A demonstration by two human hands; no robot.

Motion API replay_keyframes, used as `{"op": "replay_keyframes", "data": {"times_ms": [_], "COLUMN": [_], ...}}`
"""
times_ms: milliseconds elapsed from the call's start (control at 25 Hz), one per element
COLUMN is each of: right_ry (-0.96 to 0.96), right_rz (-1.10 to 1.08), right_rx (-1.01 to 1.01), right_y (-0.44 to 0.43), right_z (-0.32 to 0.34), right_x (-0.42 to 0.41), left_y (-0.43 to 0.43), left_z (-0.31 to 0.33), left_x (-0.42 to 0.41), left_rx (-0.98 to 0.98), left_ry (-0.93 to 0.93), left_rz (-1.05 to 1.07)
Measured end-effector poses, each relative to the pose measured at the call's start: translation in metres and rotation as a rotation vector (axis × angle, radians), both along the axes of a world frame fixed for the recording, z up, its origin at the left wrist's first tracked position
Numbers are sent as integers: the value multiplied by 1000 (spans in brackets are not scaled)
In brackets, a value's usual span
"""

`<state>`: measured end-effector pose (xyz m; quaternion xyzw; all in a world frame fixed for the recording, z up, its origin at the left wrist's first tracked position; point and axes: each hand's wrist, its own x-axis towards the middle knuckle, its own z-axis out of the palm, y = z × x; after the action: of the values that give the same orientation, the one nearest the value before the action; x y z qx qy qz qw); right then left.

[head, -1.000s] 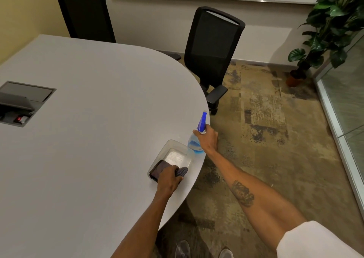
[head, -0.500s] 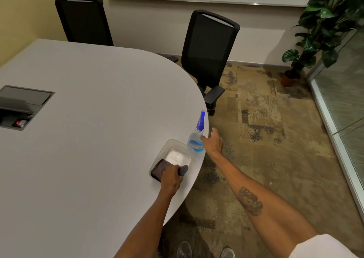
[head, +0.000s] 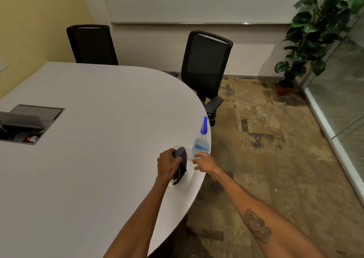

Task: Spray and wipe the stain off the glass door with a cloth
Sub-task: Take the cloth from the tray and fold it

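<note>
A clear spray bottle (head: 201, 142) with a blue nozzle and blue liquid stands upright at the right edge of the white table (head: 94, 131). My left hand (head: 168, 164) is shut on a dark grey cloth (head: 181, 164), lifted over a clear plastic tray (head: 186, 176) that is mostly hidden beneath it. My right hand (head: 204, 162) hovers open just below the bottle's base, fingers spread, holding nothing. The glass door (head: 346, 92) runs along the right side of the room; no stain is discernible on it from here.
Two black mesh office chairs (head: 205, 68) stand at the table's far side. A potted plant (head: 315, 33) sits in the far right corner by the glass. An open cable box (head: 25, 123) is set into the table at left. Patterned carpet lies between table and glass.
My right hand let go of the spray bottle and drew back below it. My left hand lifted the cloth up out of the tray. The camera tilted upward.
</note>
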<state>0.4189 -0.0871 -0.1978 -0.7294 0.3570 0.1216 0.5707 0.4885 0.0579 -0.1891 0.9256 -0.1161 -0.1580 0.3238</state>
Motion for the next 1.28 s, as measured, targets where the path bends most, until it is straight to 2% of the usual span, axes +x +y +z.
{"op": "replay_keyframes", "data": {"times_ms": [200, 360, 520, 720, 920, 1160, 1280], "right_ry": [-115, -113, -176, -198, -282, -385, -420], "right_rz": [-157, -232, -282, -238, -446, -628, -668], "right_rx": [130, 93, 35, -113, -283, -398, -445], "right_y": [14, -12, -55, -109, -153, -189, -199], "right_z": [40, 68, 94, 124, 163, 214, 232], "right_x": [7, -11, -64, -167, -302, -482, -568], "left_y": [-29, -67, -105, -154, -206, -262, -288], "left_z": [45, 78, 113, 145, 173, 205, 215], "left_x": [0, -18, -50, -130, -244, -398, -470], "left_rx": [-71, -101, -103, -235, -432, -586, -621], "left_ry": [-36, 29, 110, 199, 326, 45, 102], "left_rz": [-81, -215, -356, -445, -604, -860, -966]}}
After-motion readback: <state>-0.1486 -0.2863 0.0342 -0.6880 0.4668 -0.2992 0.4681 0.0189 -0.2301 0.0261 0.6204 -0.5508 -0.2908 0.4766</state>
